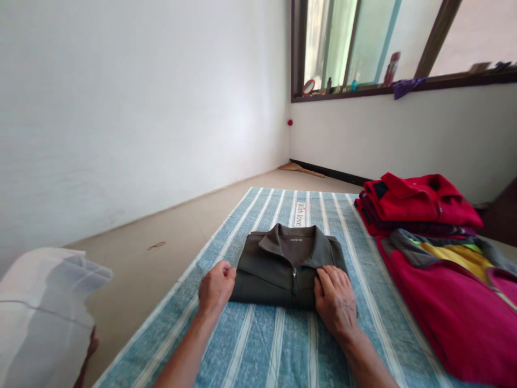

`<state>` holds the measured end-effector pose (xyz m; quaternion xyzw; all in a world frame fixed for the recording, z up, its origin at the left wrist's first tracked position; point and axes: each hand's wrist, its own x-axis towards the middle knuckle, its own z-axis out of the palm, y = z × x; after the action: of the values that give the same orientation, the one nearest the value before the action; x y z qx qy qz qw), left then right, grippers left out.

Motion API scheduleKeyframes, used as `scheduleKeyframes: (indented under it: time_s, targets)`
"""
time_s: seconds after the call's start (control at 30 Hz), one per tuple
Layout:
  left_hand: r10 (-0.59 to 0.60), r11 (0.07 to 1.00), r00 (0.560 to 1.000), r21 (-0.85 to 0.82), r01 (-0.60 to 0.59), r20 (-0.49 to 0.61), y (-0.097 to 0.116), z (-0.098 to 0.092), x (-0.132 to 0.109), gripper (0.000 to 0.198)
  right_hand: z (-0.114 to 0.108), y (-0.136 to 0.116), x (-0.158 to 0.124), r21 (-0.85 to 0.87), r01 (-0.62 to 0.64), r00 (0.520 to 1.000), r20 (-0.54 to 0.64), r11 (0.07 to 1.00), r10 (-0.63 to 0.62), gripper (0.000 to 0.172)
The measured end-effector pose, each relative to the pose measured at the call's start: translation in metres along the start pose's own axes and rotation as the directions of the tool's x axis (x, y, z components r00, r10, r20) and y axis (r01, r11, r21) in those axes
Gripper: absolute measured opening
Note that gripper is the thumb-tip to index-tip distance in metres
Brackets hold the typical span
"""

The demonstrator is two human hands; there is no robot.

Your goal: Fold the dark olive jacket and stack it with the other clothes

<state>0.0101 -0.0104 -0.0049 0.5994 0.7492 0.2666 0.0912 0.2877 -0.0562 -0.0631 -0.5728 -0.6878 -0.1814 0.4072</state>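
Note:
A dark grey-green zip-neck jacket (266, 269), folded into a neat rectangle, lies on the striped blue cloth (258, 345) in front of me. Its collar points away from me and the zip pull hangs at the front. At the jacket's left edge is my left hand (217, 286), with fingers curled and pinched at the fabric's side. My right hand (336, 299) rests on the jacket's right front part, its fingers lying over the fabric and slightly bent.
Folded red garments (428, 202) are stacked at the right, with a pink jacket (444, 307) in front of them. White translucent material (44, 312) stands at the lower left. A windowsill (363, 89) with small bottles and a purple cloth (407, 86) runs along the back wall.

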Motion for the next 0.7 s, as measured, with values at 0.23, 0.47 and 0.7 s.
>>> scheduleKeyframes:
  time_s: [0.23, 0.47, 0.7]
  targets:
    - [0.614, 0.781, 0.77, -0.003, -0.624, -0.172, 0.071, 0.008, -0.01, 0.022, 0.0, 0.0, 0.001, -0.001, -0.006, 1.0, 0.015, 1.0, 0.006, 0.02]
    - [0.578, 0.793, 0.809, 0.163, -0.587, 0.104, 0.079, 0.029, -0.021, 0.017, -0.001, -0.002, 0.002, 0.006, -0.002, 1.0, 0.011, 1.0, 0.002, 0.019]
    - [0.598, 0.8, 0.801, 0.099, -0.592, -0.035, 0.058, 0.049, -0.024, 0.018, -0.001, -0.003, 0.004, 0.028, -0.03, 0.999, 0.038, 0.999, 0.029, 0.018]
